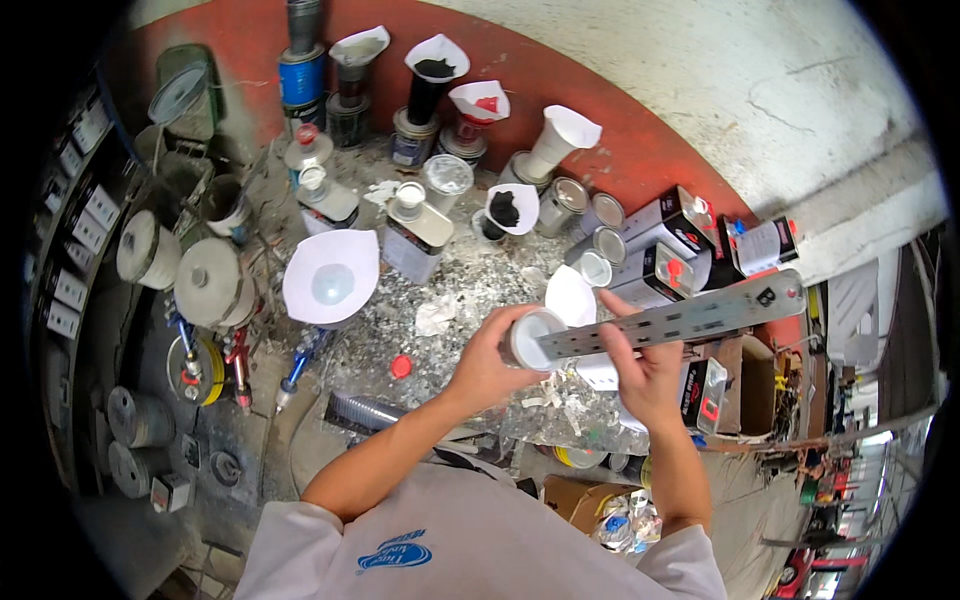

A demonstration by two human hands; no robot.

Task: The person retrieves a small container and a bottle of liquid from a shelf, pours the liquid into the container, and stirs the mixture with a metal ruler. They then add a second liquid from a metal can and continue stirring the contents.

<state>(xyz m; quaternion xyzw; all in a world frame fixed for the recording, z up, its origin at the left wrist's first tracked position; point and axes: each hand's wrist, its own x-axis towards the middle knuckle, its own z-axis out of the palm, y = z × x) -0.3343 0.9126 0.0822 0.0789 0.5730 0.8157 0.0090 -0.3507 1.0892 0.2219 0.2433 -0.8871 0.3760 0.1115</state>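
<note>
My left hand [488, 358] is wrapped round a small plastic cup [524, 350] with whitish contents, held over the bench. A long metal measuring stick [700, 315] with slots and printed marks reaches from the cup out to the right, its lower end inside the cup. My right hand [648, 372] grips the stick near its middle, fingers along both sides. Just behind the cup is a white paper strainer [569, 294], partly hidden by my hand. A clear cup [594, 268] stands beyond it.
The paint-spattered bench [400, 345] carries several cans topped with paper strainers, one a black-stained strainer [512, 208]. A wide paper cone [331, 277], a rectangular metal can [415, 235] and a red cap [401, 366] lie leftward. Spray guns [297, 372] hang at the left edge; solvent cans [655, 275] stand right.
</note>
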